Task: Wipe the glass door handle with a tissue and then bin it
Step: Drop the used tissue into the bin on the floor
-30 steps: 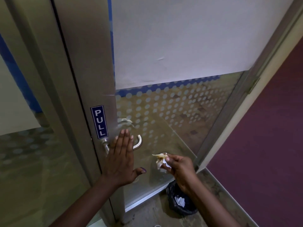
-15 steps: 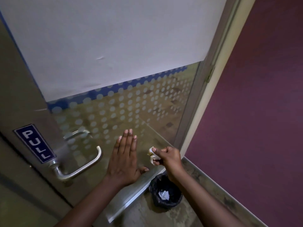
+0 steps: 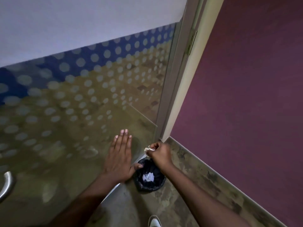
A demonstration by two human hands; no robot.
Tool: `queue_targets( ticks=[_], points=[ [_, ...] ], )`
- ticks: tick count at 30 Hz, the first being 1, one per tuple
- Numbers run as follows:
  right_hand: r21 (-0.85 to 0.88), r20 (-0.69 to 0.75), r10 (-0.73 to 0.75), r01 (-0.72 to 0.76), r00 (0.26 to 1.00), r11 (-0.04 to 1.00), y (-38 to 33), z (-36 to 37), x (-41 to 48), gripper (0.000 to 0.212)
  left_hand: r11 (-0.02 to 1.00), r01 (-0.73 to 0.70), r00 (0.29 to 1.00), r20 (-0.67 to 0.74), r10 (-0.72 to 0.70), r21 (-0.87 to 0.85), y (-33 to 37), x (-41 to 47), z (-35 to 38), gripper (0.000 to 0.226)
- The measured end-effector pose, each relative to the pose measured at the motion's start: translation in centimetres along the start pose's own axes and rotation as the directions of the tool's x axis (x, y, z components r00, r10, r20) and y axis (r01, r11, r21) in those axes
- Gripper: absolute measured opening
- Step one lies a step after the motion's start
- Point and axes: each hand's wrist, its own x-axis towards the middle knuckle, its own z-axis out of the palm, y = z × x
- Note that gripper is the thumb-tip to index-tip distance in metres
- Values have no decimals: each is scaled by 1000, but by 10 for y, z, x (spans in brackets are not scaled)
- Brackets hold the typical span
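1. Left hand [image 3: 120,158]: spread flat against the lower pane of the glass door [image 3: 78,102], fingers straight and together, thumb out to the side. It grasps nothing.
2. Right hand [image 3: 159,154]: clenched into a loose fist around the tissue [image 3: 148,149], knuckles up. Only a small crumpled white edge of the tissue shows, at the thumb side of the fist.
3. Position of the tissue: held in the air in the right hand, above the far rim of the bin [image 3: 150,177] and close to the bottom corner of the door.
4. Bin: small, lined with a black bag, standing on the floor [image 3: 188,185] just beside the door's bottom rail. One crumpled white wad [image 3: 148,176] lies inside it.
5. Door handle [image 3: 6,185]: a curved metal lever (only its end is in view) at the lower left edge, well apart from both hands.
6. Door: frosted dots cover the pane, with a blue band and a plain white panel above them.
7. Surroundings: a maroon wall [image 3: 246,95] stands to the right of the door frame [image 3: 177,79]. The tip of a white shoe [image 3: 155,222] shows at the bottom edge.
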Motion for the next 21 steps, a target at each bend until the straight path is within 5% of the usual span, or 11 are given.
queue_targets(
  ticks=[13,18,21],
  points=[
    [-270,74,106,-82,992,959,171,43,126,27,997,-72,927,366,79,-31,18,35,181,101],
    [-494,173,228,-116,958,862,233,65,162,14,997,-69,887,456,69,-17,20,30,247,103],
    [-553,191,266,-120,945,824,268,75,182,25,999,-29,874,484,34,-18,20,30,281,106]
  ],
)
